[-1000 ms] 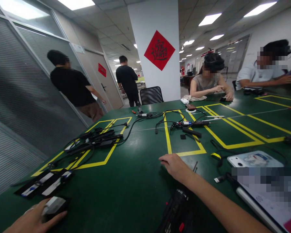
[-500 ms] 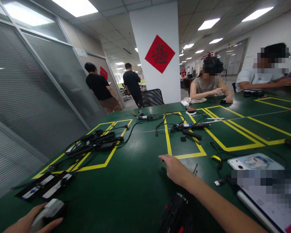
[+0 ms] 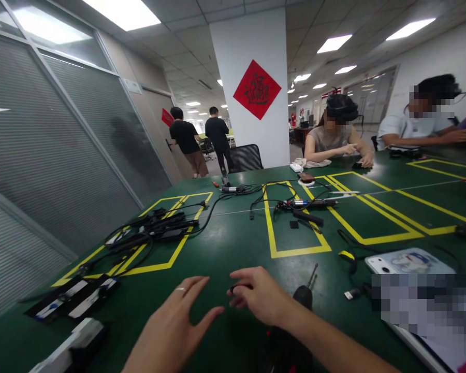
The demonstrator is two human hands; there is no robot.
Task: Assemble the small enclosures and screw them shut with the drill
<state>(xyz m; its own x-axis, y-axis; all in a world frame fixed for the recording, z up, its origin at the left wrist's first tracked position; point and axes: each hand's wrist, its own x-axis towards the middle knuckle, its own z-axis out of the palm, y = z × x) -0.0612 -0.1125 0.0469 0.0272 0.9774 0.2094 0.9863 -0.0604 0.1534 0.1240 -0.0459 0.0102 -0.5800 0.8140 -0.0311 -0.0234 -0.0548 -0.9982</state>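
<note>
My left hand (image 3: pixel 169 324), with a ring on one finger, is over the near part of the green table (image 3: pixel 217 243). Its thumb and fingers are apart and nothing is between them. Facing it across a small gap, my right hand (image 3: pixel 266 298) has bent fingers closed on a small dark piece (image 3: pixel 238 286), too little of which shows to name. Below my right forearm stands a screwdriver (image 3: pixel 303 295), its thin shaft angled away. A black tool with red parts (image 3: pixel 285 352) is partly hidden by that arm. At lower left lies a white and black block-like object (image 3: pixel 72 344).
Black cables and adapters (image 3: pixel 151 228) lie at left, by two dark cards (image 3: pixel 73 298). Pen-like tools on cords (image 3: pixel 305 203) are beyond yellow tape outlines. A phone (image 3: pixel 409 259) and a tablet (image 3: pixel 423 316) lie at right. Two people sit across the table; others stand behind.
My left hand has let go of the white and black object and moved right. My right hand has pulled back slightly, its fingers now bent around the small dark piece. A background person walked right.
</note>
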